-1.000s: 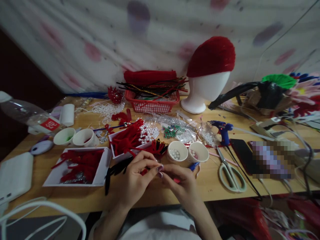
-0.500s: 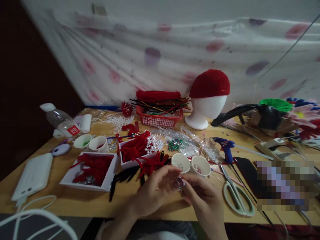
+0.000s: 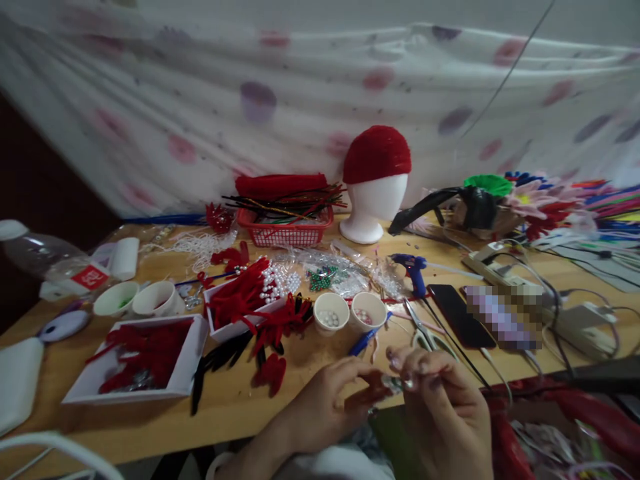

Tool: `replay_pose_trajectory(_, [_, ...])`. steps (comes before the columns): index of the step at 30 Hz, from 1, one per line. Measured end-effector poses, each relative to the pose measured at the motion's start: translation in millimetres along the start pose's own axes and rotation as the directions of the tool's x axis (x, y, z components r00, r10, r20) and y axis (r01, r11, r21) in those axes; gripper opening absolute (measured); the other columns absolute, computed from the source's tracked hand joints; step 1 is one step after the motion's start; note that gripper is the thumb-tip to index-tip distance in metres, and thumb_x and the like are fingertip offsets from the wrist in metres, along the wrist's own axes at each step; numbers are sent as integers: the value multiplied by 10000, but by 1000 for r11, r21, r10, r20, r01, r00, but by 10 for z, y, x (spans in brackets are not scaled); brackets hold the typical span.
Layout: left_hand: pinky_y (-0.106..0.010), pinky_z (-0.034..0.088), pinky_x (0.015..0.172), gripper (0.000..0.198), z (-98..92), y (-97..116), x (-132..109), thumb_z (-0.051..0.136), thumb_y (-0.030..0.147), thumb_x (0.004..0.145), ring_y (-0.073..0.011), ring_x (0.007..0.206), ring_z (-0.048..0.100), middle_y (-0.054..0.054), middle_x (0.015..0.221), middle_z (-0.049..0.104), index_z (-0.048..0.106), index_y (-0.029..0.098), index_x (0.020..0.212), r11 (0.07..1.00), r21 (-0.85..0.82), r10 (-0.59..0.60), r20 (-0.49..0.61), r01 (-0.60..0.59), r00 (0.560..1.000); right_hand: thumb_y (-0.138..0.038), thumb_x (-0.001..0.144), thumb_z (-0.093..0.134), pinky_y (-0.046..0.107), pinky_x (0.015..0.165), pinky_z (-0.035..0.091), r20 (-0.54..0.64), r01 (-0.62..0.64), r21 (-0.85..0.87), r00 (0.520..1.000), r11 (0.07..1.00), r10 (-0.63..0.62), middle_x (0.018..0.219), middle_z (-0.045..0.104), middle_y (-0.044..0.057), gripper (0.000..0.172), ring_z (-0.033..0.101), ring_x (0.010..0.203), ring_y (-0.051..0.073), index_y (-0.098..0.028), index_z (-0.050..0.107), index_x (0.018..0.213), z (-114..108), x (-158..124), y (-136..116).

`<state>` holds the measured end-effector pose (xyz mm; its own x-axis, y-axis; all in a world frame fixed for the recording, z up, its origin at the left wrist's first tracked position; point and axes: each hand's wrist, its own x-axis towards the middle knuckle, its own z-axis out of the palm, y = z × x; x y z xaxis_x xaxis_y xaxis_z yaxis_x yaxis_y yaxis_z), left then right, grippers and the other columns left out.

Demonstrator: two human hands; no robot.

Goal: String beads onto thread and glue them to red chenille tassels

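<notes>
My left hand (image 3: 333, 403) and my right hand (image 3: 445, 407) meet low at the table's front edge. Between their fingertips is a small shiny clear piece (image 3: 393, 382), too small and blurred to name; both hands pinch at it. Just beyond them stand two white paper cups, one with white beads (image 3: 329, 317) and one with pinkish beads (image 3: 365, 317). A blue pen-like tool (image 3: 364, 341) lies in front of the cups. Scissors (image 3: 423, 331) are partly hidden behind my right hand. A red fuzzy piece (image 3: 271, 373) lies left of my hands.
White boxes hold red fuzzy pieces (image 3: 150, 353) on the left. A red basket (image 3: 285, 233) of stems and a foam head (image 3: 373, 210) with a red cap (image 3: 379, 157) stand at the back. A blue glue gun (image 3: 413, 270), phone (image 3: 457, 313) and power strips (image 3: 580, 333) lie right.
The view has swung to the right, so the table things sit further left. My hands have moved right and nearer, uncovering the blue tool and the red fuzzy piece.
</notes>
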<state>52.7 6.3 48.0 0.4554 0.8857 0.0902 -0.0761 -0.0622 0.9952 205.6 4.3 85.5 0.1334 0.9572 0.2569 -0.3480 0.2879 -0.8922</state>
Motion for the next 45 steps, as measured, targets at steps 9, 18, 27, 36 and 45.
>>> replay_pose_trajectory(9, [-365,503,979,443,90,55,189,708,326,888,-287,1153,657,-135,1266,712,653,196,1307,946,324,-104,308,-1,946,-407,903,741,228,406,240,-65,-92,162,993,982,103,644,396,-63,206,158,419,66,-270,612,819,-198,72,-165])
replay_pose_trajectory(18, [-326,529,872,197,-587,842,1263,613,201,940,-229,945,714,-51,1024,798,785,238,1028,419,907,96,11,-51,995,-428,895,732,220,422,321,-60,-164,266,981,950,186,648,416,-58,223,218,422,60,-262,609,813,-589,253,52])
replay_pose_trajectory(27, [-570,455,1053,232,-542,170,2274,708,251,909,-307,1217,599,-112,1250,676,695,151,1118,148,989,-183,40,-13,982,-463,827,806,197,406,170,-46,-226,350,965,909,258,613,428,-56,295,185,430,48,-233,633,762,-654,329,37])
replay_pose_trajectory(36, [-438,531,911,194,-865,411,2437,732,320,856,-268,921,712,-73,842,778,756,160,750,657,749,-216,86,79,973,-449,775,864,198,440,194,-142,-220,380,946,899,292,611,497,-52,314,213,428,32,-218,651,762,-658,447,-18])
replay_pose_trajectory(45, [-327,551,790,181,-1250,1191,2245,663,229,923,-190,790,730,-88,823,794,723,150,772,999,-40,7,-178,-14,984,-373,849,817,172,433,282,-82,-78,239,992,968,100,635,521,-43,260,293,416,6,-179,679,744,-613,610,-74])
